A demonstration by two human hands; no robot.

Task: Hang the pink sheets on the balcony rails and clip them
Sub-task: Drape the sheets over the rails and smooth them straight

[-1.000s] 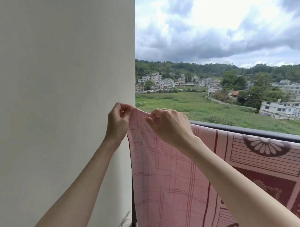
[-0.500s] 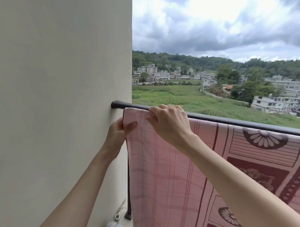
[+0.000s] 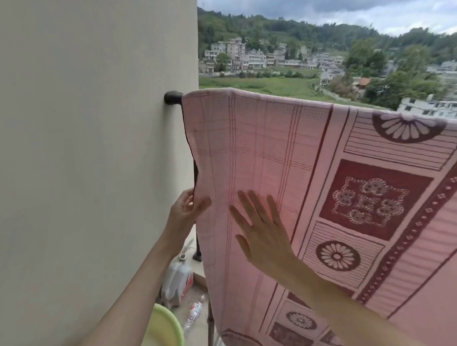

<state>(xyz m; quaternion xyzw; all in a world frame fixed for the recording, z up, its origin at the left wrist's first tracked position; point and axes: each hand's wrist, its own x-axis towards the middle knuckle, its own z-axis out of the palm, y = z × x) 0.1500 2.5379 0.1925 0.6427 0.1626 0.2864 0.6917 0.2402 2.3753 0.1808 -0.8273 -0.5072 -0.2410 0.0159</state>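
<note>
Pink sheet (image 3: 286, 150) now drapes over the balcony rail (image 3: 173, 97), its top fold covering the bar almost to the wall (image 3: 92, 151), where half a second ago both hands were still up at that fold setting it in place. Since then both hands have dropped to the hanging panel: the left hand (image 3: 183, 214) pinches the sheet's left edge between thumb and fingers (image 3: 204, 202), while the right hand (image 3: 263, 233) lies flat on the cloth, fingers straight and spread, holding nothing. That suggests the draping of this end is done and the smoothing is under way; no clip is visible anywhere, so the clipping step looks not yet begun. Just left of the left fingers the wall stands close, leaving only a narrow gap beside the sheet's edge and the dark rail post (image 3: 197, 225). Right of the right fingers the patterned cloth runs on well past the frame, so there is open room to sweep that way. Below the hands sit a plastic jug (image 3: 177, 283), a lying bottle (image 3: 194, 312) and a green basin (image 3: 165, 333) on the floor.
</note>
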